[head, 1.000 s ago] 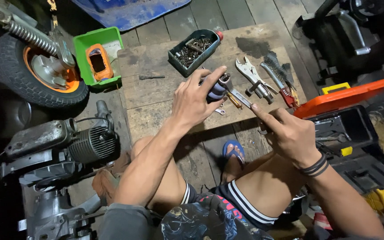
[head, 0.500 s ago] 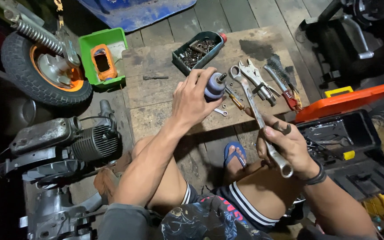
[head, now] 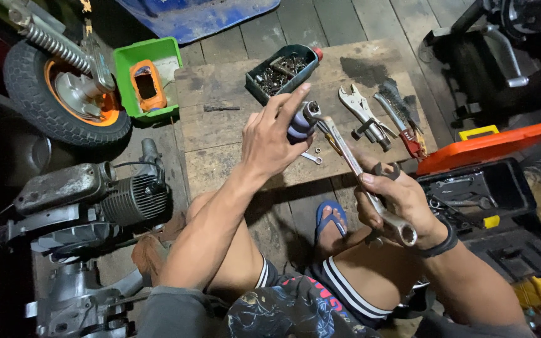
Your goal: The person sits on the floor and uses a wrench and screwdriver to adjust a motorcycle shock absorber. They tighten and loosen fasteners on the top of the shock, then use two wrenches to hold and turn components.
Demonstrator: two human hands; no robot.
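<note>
A person sits on a dark plank floor, seen from above, with a low, worn wooden board (head: 233, 144) across the front of their knees. The left hand (head: 270, 141) is closed around a small cylindrical metal part (head: 302, 122), dark bluish with a bright hexagonal fitting on top, held just above the board near the centre. The right hand (head: 396, 200), at about four o'clock from the part, grips the shaft of a long, shiny steel combination wrench (head: 361, 172); its far end reaches up to the fitting, though whether it is seated there cannot be told, and its ring end pokes out below the wrist. Judging by this, the wrench work on the fitting looks just begun or under way, and the part is not yet taken apart. A small, flat wrench (head: 311, 158) lies on the board just under the part. At twelve o'clock sits a dark green rectangular tray (head: 257, 87) full of rusty bolts and bits. At two o'clock lie steel locking pliers (head: 363, 112) and a wire brush (head: 399, 103) with a red handle. At three o'clock stands an open tool case (head: 489, 147) with an orange lid. At ten o'clock are a green plastic tub (head: 125, 75) and a small rubber-tyred wheel (head: 64, 100) with an orange hub; at eight o'clock, a grey, finned engine (head: 95, 194).
</note>
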